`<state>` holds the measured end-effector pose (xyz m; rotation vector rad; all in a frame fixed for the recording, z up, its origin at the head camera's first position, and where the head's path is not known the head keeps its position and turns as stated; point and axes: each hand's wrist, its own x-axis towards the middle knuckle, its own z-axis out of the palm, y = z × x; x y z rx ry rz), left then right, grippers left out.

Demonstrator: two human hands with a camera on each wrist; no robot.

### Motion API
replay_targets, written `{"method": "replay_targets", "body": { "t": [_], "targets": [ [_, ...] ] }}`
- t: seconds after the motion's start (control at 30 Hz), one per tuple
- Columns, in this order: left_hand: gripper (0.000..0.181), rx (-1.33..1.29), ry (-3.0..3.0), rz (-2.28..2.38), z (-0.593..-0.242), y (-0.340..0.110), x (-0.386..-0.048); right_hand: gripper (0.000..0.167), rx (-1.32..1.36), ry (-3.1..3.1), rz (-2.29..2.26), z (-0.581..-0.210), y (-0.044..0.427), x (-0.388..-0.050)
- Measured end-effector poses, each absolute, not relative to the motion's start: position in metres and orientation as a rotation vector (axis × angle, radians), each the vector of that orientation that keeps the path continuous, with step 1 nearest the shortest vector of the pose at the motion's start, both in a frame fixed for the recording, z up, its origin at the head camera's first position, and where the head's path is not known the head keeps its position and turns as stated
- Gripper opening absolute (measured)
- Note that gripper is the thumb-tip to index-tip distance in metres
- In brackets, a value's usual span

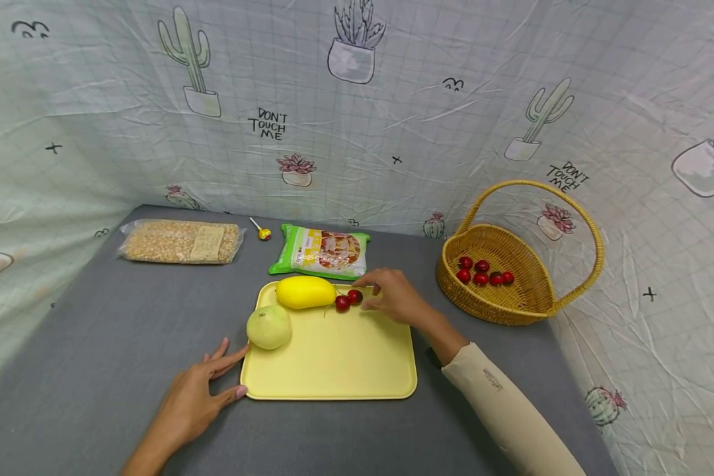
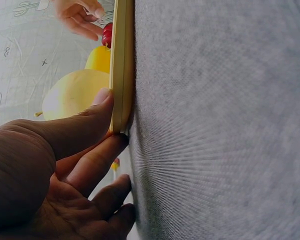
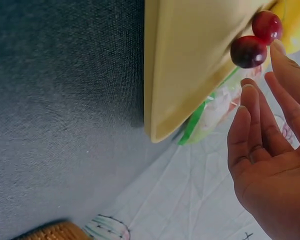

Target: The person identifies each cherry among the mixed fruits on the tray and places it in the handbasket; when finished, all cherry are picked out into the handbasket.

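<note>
A pale yellow tray (image 1: 339, 363) lies on the grey table. My left hand (image 1: 192, 400) touches its left edge, thumb and index finger spread along the rim. On the tray are a round pale green fruit (image 1: 269, 326) with a stem, a yellow mango (image 1: 305, 292) and two dark red cherries (image 1: 348, 301) beside the mango's right end. My right hand (image 1: 395, 295) hovers over the tray's far right part with nothing in its grasp. In the right wrist view its thumb is close to the cherries (image 3: 248, 51), and its fingers are apart from them.
To the right stands a woven basket (image 1: 506, 304) with a tall handle, several cherries inside. Behind the tray lies a green and white food packet (image 1: 327, 251). A lollipop (image 1: 264, 233) and a clear bag of yellow kernels (image 1: 172, 241) lie further left. Printed cloth hangs behind.
</note>
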<state>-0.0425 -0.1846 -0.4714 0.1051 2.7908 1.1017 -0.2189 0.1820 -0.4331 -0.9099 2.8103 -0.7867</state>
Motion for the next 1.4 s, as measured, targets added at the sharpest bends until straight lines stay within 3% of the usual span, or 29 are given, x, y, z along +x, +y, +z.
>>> {"method": "replay_targets", "body": {
  "t": [0.97, 1.4],
  "targets": [
    [0.077, 0.100, 2.785, 1.114, -0.473, -0.185, -0.042, 0.028, -0.960, 2.890, -0.714, -0.434, 0.183, -0.219],
    [0.076, 0.106, 2.776, 1.110, -0.473, -0.186, -0.043, 0.037, -0.908, 3.033, -0.830, -0.421, 0.207, -0.215]
  ]
}}
